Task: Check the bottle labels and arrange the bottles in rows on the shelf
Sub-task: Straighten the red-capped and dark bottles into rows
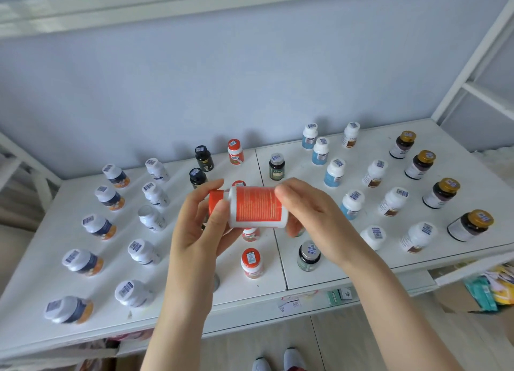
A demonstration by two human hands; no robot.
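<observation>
Both forearms bare, rising from the bottom edge and converging at centre. Left hand [200,220] palm toward camera, thumb across the front and fingers curled behind, gripping the cap end of a sideways bottle [258,210]. Right hand [308,214] back toward camera, fingers curled round the base end, thumb on top. Both wrists slightly bent inward.

A stockroom or a shop's back room: a white metal shelf [361,270] carries rows of pill bottles [251,262], each cap bearing a barcode sticker [251,256]. At 2 o'clock rises the rack's white frame [472,56]; at 4 o'clock a cardboard box [456,298] holds what look like packets [484,290]. A plain blue wall [194,78] stands behind.
</observation>
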